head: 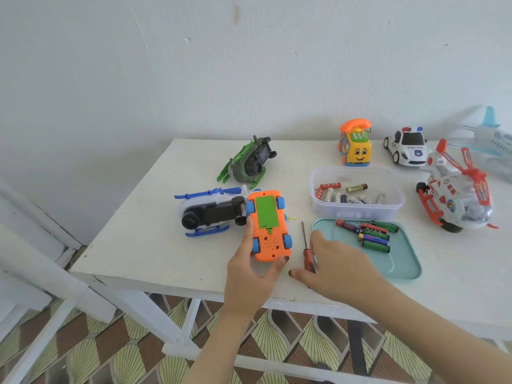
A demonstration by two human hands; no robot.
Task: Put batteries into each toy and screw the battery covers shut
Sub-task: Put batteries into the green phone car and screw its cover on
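Orange car (267, 225) gripped in your left hand (249, 273), close your spread right hand (338, 267) on the screwdriver (308, 256), then seat its tip squarely in the cover (266, 212) screw.

Upturned toy car (268, 225) in left hand (249, 278); screwdriver (304, 239) between it and right hand (340, 270). Tray (401, 261) holding batteries (371, 235) right of that hand, tub (360, 212) behind tray.
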